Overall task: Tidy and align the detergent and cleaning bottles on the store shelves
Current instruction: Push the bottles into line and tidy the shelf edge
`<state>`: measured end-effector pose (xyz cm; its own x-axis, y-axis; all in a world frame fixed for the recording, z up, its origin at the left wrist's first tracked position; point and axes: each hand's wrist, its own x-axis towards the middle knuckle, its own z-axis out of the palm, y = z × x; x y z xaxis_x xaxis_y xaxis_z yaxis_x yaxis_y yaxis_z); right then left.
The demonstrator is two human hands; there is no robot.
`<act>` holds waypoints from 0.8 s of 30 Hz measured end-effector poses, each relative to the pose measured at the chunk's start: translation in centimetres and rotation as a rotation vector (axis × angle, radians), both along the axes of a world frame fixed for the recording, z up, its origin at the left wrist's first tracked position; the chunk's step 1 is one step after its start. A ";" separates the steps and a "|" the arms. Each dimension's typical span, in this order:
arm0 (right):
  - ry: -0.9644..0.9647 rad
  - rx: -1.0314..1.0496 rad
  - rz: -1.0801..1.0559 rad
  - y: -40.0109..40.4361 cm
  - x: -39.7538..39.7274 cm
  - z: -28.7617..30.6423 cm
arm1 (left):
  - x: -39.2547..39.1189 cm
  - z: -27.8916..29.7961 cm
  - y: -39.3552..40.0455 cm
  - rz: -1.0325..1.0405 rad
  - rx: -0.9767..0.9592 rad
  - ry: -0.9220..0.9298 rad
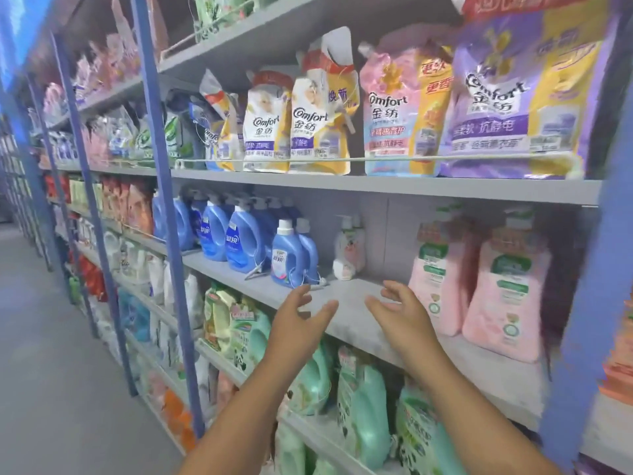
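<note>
Before the grey middle shelf (356, 323), the left hand (298, 323) and right hand (407, 317) hover with relaxed fingers, gripping nothing, near the small blue detergent bottle (286, 258).

Bright even light, soft blur, warped edges

You have a single head-worn, wide-angle view, looking forward and slightly down at an angle along the shelving, so the grey middle shelf (346, 305) runs from lower right away to upper left and the aisle floor (51, 354) recedes on your left. You stand close: your left hand (294, 325) and right hand (404, 315) reach in from the bottom edge, just before that shelf's front. With only one view, nothing is shared with another camera.
</note>
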<state>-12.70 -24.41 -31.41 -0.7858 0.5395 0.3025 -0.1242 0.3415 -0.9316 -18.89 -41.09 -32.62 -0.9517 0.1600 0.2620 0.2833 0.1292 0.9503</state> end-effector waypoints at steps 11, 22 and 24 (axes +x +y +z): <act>-0.150 -0.049 -0.222 6.9 -22.7 2.0 | -21.2 -1.0 10.9 -0.074 -0.079 -0.008; -0.207 -0.092 -0.264 12.3 -30.5 0.7 | -29.1 -1.2 18.1 -0.091 -0.191 -0.021; -0.187 -0.049 -0.256 11.9 -30.9 1.0 | -28.6 -0.9 17.7 -0.095 -0.178 -0.028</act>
